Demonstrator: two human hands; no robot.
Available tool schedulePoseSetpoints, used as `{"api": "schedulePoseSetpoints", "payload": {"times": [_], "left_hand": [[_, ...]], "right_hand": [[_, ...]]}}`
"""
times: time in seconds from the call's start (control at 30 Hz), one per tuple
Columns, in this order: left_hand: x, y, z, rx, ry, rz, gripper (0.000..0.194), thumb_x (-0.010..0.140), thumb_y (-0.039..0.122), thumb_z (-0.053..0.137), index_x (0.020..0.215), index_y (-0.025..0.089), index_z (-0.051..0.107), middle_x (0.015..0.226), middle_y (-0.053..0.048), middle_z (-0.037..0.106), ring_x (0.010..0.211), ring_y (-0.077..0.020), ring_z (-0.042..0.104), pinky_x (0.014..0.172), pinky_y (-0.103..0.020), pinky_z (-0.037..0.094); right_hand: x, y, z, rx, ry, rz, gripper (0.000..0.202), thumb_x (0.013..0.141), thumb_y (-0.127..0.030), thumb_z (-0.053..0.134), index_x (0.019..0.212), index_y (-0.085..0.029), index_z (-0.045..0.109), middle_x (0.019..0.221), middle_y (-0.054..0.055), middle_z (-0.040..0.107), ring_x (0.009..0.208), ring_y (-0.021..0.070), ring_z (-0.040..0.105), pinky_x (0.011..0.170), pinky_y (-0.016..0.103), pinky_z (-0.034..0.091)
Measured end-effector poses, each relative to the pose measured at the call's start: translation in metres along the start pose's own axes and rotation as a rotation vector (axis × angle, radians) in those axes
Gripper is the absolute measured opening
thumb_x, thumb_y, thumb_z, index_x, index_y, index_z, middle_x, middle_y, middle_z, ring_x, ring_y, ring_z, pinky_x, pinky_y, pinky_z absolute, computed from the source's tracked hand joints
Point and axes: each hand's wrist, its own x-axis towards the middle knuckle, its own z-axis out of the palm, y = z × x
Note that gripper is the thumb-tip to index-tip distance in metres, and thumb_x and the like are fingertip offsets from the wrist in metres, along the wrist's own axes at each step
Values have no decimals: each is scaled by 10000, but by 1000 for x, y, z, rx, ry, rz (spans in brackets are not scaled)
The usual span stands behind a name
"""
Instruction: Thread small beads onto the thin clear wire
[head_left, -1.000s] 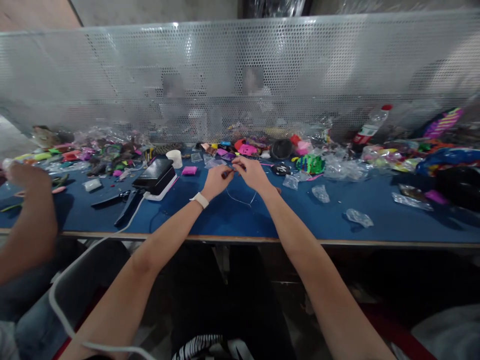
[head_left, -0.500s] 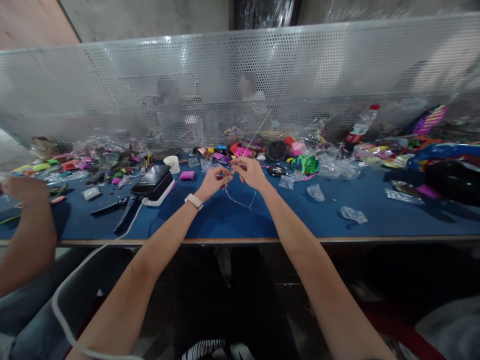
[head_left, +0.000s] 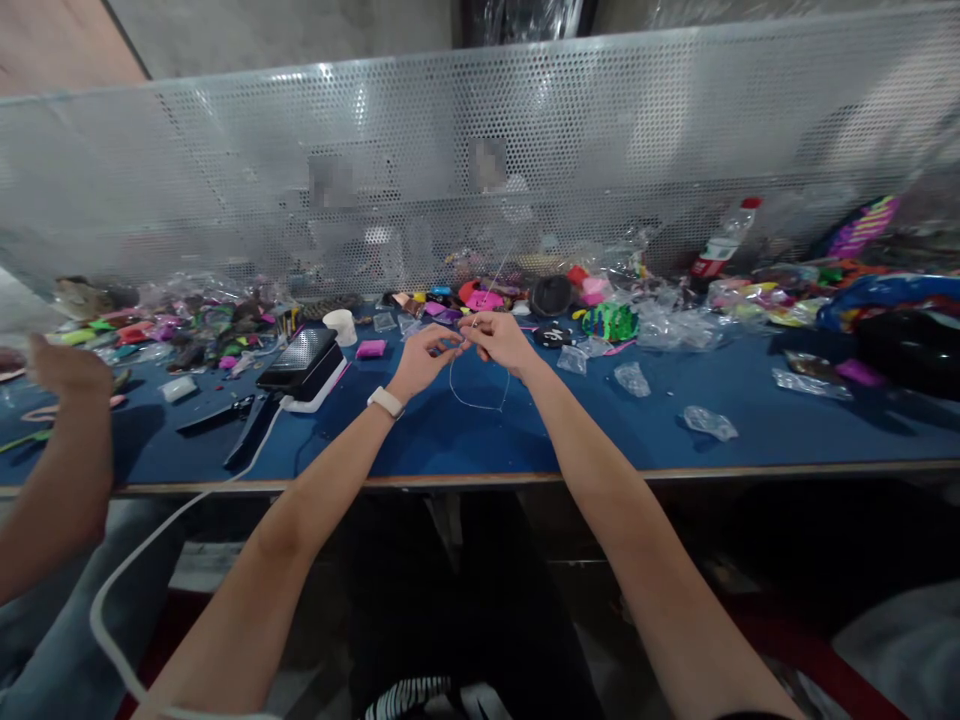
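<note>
Pale thread has swung its upper end leftward; it loops at frame centre. Right hand pinches it; left hand's closure cannot be told. Both work close, presumably for fine control.

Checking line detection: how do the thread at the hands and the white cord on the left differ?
Thickness: the thread is very fine; the white cord is far thicker.
Handling: the thread is at the fingertips of the left hand and right hand; the white cord is in neither.
Run: the thread makes a small loop below the hands; the white cord sweeps over the table's front edge.
Shared: both pale, both curved.
</note>
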Motion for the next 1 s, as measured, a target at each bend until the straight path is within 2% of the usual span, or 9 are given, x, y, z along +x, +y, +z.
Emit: {"api": "schedulePoseSetpoints", "payload": {"times": [0.17,0.3,0.5,0.67,0.73,0.8,0.9,1.0], "left_hand": [[0,2,-1,48,14,17,123,870,320,814,917,211,782,1039,-66,719,722,-130,607,690,-276,514],[0,0,-3,53,43,3,100,853,280,829,903,208,781,1002,-60,736,761,-154,624,702,-284,505],[-3,7,-2,189,12,135,63,904,270,783,876,215,795,961,-54,749,803,-168,638,719,-284,485],[-2,5,-2,296,136,212,117,903,315,785,846,216,760,933,-38,741,724,-147,623,676,-282,493],[0,0,-2,294,183,183,156,872,331,817,813,210,739,886,-33,735,676,-139,612,659,-285,501],[3,-6,-2,260,188,128,186,862,353,821,788,208,732,831,-33,735,659,-142,622,643,-286,510],[6,-15,-2,143,148,37,175,870,368,783,805,209,754,782,-35,743,628,-142,637,602,-277,514],[7,-17,0,-53,89,-73,165,882,343,711,848,198,781,791,-41,752,618,-140,658,576,-270,520]], "right_hand": [[1,2,0,-4,-7,10,392,930,-566,753,960,-176,729,815,65,762,455,91,536,446,245,381],[1,-1,1,-70,47,-19,462,892,-623,780,1007,-179,725,842,60,756,472,95,555,470,257,428],[-2,-1,-2,-62,-25,3,465,877,-636,792,952,-180,745,765,45,734,454,81,499,449,254,388],[-2,-5,1,-33,21,-22,451,871,-637,795,943,-194,750,778,45,739,462,91,495,441,260,383],[-1,-7,5,-69,84,-91,401,888,-592,793,936,-196,749,786,49,740,527,123,570,497,276,446],[0,-8,8,-142,145,-176,327,916,-522,775,930,-196,753,812,54,750,664,167,666,620,302,527],[-1,-8,11,-250,190,-283,206,942,-404,744,946,-199,765,858,55,770,807,204,721,775,342,567],[-1,-7,12,-302,202,-339,147,957,-338,718,966,-202,773,891,54,784,827,212,730,813,356,570]]}}
